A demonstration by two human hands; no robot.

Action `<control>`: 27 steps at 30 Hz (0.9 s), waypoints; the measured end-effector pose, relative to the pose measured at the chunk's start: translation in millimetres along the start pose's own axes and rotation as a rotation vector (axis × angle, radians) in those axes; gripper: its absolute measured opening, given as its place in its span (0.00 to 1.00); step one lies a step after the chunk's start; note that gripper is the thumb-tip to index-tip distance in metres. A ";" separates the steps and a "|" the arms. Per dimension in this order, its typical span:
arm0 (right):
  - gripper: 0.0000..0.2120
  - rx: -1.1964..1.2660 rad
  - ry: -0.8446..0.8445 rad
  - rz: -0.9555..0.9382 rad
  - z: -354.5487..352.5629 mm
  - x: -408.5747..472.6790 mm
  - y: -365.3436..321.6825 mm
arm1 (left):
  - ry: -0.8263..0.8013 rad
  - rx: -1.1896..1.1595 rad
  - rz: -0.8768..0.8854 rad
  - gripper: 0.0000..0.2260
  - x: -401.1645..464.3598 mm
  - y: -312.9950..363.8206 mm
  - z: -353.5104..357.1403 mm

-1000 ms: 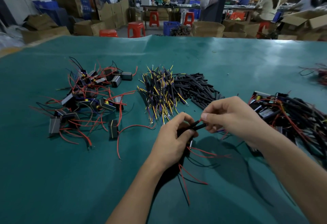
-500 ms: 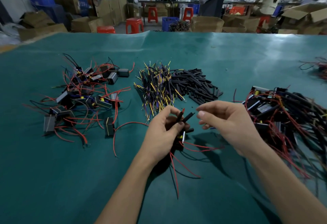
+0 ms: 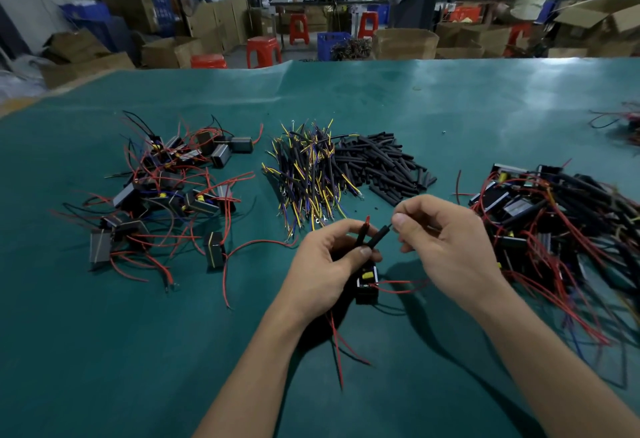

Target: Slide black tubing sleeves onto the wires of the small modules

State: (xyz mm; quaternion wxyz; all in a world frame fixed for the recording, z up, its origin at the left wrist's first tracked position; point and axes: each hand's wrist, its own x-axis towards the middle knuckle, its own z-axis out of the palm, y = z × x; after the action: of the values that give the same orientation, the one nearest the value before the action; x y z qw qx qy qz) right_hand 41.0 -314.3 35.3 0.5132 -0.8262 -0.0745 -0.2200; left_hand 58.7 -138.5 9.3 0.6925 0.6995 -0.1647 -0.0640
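While the left hand (image 3: pixel 323 264) fingers (image 3: pixel 365 251) grip two sleeved wires (image 3: pixel 375 238) of one small black module (image 3: pixel 367 281) hanging below the thumb, the right hand (image 3: pixel 450 247) fingers (image 3: pixel 400 220) pinch the thin wire tip. At 12 o'clock: loose black tubing sleeves (image 3: pixel 384 164), short matte cylinders, beside yellow-purple wire bundle (image 3: pixel 308 178). At 9 o'clock: boxy modules with red leads (image 3: pixel 166 191), uncountable. At 3 o'clock: sleeved pile (image 3: pixel 561 216). Teal tabletop (image 3: pixel 104 351), smooth mat; three red stools (image 3: pixel 263 51), cardboard boxes (image 3: pixel 405 43) behind.
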 end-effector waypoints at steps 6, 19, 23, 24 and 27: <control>0.10 0.164 -0.065 0.092 0.8 2.8 2.7 | 0.005 -0.011 0.000 0.14 0.0 -0.6 -0.3; 0.07 0.207 -0.320 0.208 16.0 -8.6 13.2 | 0.090 0.175 0.070 0.10 -0.1 2.1 -1.4; 0.04 0.168 -0.257 0.216 22.2 -9.6 13.3 | 0.090 0.187 0.011 0.14 -2.1 7.1 -1.7; 0.05 0.163 -0.241 0.225 23.8 -10.5 13.3 | 0.074 0.195 0.001 0.14 -2.7 9.3 -2.2; 0.06 0.152 -0.226 0.237 25.6 -11.5 13.7 | 0.058 0.199 -0.038 0.16 -4.4 14.8 -13.8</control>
State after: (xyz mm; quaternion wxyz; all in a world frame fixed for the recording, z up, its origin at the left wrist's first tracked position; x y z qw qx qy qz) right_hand 42.9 -296.9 9.4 0.5849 -0.8075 -0.0502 -0.0572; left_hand 56.8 -123.8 23.9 0.6227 0.7693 -0.1369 -0.0404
